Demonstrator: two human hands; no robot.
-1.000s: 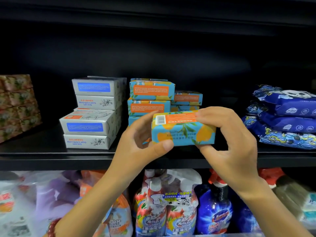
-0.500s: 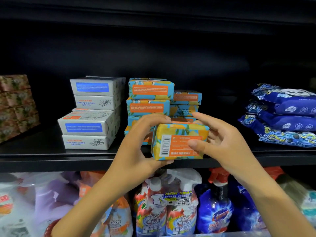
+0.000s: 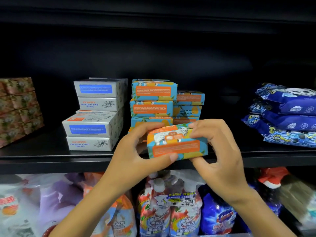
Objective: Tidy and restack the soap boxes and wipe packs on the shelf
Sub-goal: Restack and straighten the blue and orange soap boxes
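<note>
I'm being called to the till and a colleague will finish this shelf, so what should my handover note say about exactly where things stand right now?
Hands: left hand and right hand both grip one blue-and-orange soap box, held in front of the shelf edge, not yet placed.
Things: blue-and-orange stacks sit mid-shelf, the left one taller than the right. The white soap boxes are to their left, unevenly stacked. The wipe packs are piled at right.
Done: most boxes are stacked.
Left: set the held box on a stack, square up the white boxes, straighten the wipes.
</note>
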